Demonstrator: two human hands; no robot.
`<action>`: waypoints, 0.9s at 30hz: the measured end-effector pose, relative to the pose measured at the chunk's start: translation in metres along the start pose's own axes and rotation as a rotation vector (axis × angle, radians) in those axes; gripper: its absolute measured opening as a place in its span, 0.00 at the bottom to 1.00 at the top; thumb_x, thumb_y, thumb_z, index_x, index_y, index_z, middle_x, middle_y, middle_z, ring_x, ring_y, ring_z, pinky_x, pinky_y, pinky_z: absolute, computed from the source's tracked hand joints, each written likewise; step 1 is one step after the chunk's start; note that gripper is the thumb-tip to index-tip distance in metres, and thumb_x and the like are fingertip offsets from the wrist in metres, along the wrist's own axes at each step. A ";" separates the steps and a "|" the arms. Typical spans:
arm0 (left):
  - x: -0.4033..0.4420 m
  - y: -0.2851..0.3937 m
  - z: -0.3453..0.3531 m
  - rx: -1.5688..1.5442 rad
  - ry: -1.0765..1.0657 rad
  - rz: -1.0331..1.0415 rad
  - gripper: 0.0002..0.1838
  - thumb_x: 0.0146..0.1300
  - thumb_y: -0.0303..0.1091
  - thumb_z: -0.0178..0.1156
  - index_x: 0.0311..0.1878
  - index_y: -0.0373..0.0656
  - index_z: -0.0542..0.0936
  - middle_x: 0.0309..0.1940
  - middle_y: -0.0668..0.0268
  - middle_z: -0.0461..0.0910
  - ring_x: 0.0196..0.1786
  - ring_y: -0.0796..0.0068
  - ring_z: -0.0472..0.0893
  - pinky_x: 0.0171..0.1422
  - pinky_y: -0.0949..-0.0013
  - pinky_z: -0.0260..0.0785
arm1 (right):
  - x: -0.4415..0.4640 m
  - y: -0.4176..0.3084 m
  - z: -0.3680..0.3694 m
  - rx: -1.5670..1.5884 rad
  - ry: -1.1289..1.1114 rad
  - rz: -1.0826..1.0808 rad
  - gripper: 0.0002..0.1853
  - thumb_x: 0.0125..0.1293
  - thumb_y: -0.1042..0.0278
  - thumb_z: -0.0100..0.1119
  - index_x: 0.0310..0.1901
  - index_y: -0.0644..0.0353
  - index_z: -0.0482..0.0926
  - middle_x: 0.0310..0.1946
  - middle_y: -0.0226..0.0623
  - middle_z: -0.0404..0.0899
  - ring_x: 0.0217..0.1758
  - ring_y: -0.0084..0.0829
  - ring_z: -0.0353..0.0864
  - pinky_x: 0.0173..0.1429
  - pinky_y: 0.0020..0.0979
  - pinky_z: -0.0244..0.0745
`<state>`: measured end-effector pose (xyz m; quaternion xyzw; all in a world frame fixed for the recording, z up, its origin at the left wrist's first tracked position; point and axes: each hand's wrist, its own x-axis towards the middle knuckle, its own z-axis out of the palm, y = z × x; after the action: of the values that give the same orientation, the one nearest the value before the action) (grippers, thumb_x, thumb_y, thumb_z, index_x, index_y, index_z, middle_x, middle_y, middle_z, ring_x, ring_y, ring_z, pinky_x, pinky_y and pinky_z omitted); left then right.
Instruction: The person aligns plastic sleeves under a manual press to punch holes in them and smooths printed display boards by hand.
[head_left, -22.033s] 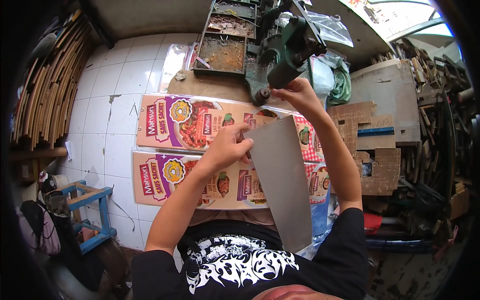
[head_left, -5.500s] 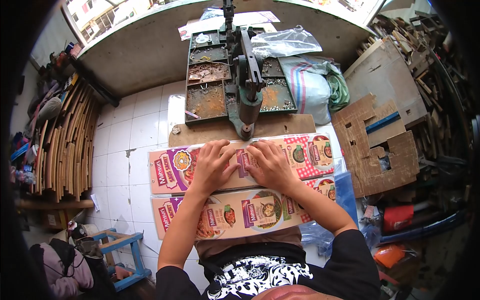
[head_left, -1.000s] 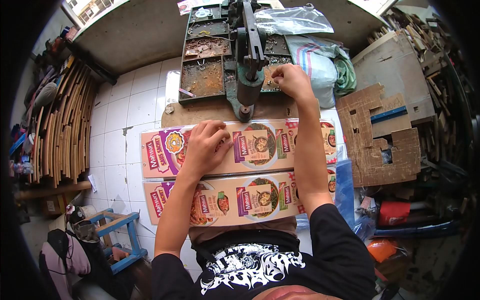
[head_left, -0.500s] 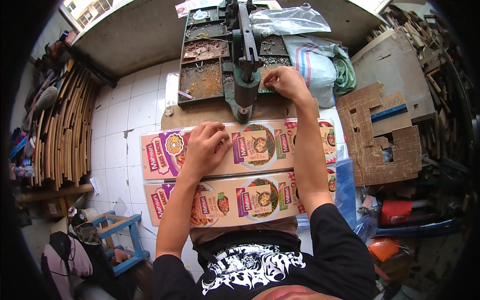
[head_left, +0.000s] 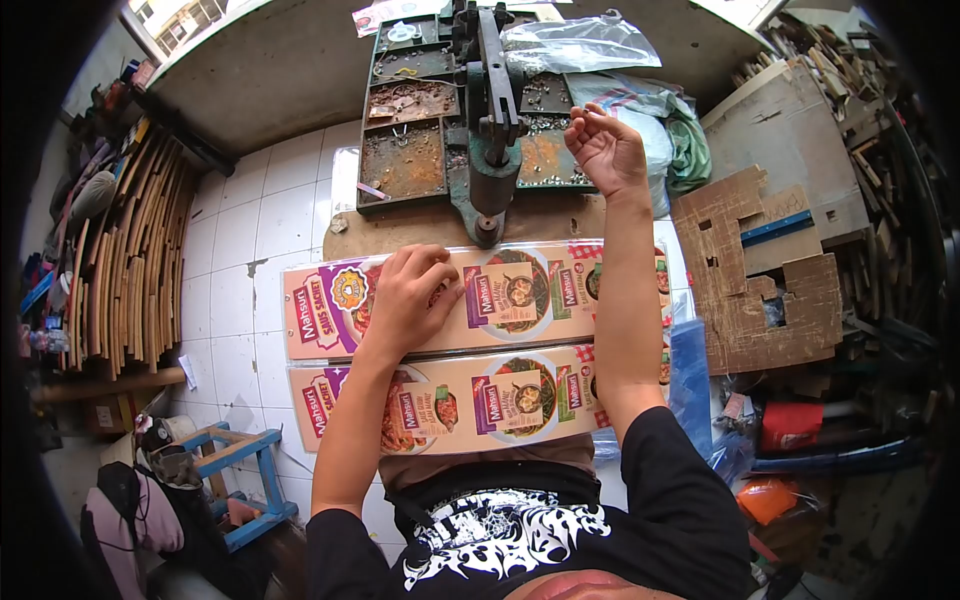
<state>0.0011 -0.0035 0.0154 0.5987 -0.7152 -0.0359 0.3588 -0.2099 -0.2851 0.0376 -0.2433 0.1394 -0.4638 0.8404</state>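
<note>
My left hand [head_left: 412, 290] rests on the upper of two long laminated printed panels [head_left: 330, 335], its fingers curled in; whatever lies under them is hidden. The lower printed panel [head_left: 460, 440] sits against it, nearer my body. Above the right compartments of the metal parts tray [head_left: 415, 195], my right hand [head_left: 612, 155] is turned palm up with the fingertips bent together. Anything between them is too small to name. Between my hands stands a green hand press [head_left: 493, 185], its foot just behind the upper panel.
Small metal rings lie scattered in the tray. A clear plastic bag [head_left: 580, 42] and a woven sack [head_left: 640, 120] are at its right. Cut brown boards [head_left: 770, 270] lean farther right. Stacked wooden strips [head_left: 120, 260] and a blue stool frame [head_left: 245, 470] stand left.
My right hand has lifted out of the tray's right compartment, moved up and to the right, and turned palm up. My left hand and both panels have stayed in place.
</note>
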 end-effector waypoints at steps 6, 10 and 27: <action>0.000 0.000 0.001 -0.008 0.007 0.003 0.07 0.56 0.32 0.68 0.33 0.42 0.81 0.44 0.62 0.80 0.51 0.59 0.77 0.56 0.56 0.69 | 0.004 -0.011 -0.015 -0.543 0.013 0.101 0.11 0.61 0.73 0.62 0.44 0.69 0.80 0.32 0.37 0.81 0.29 0.26 0.78 0.37 0.30 0.77; 0.000 0.000 0.000 -0.002 0.001 0.000 0.08 0.53 0.31 0.70 0.34 0.42 0.81 0.46 0.62 0.80 0.52 0.58 0.77 0.56 0.57 0.70 | -0.005 0.013 0.006 -1.726 0.156 -0.173 0.13 0.55 0.62 0.70 0.39 0.59 0.88 0.27 0.39 0.85 0.29 0.29 0.82 0.41 0.32 0.78; -0.003 -0.004 0.000 -0.011 0.011 0.012 0.07 0.55 0.31 0.69 0.34 0.42 0.81 0.46 0.62 0.80 0.52 0.58 0.77 0.56 0.57 0.69 | -0.014 0.013 0.025 -1.754 -0.107 -0.255 0.08 0.61 0.67 0.67 0.40 0.60 0.86 0.25 0.42 0.83 0.30 0.31 0.81 0.39 0.34 0.76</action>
<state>0.0044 -0.0017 0.0121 0.5927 -0.7165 -0.0346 0.3663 -0.1969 -0.2601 0.0517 -0.8346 0.3771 -0.2683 0.2988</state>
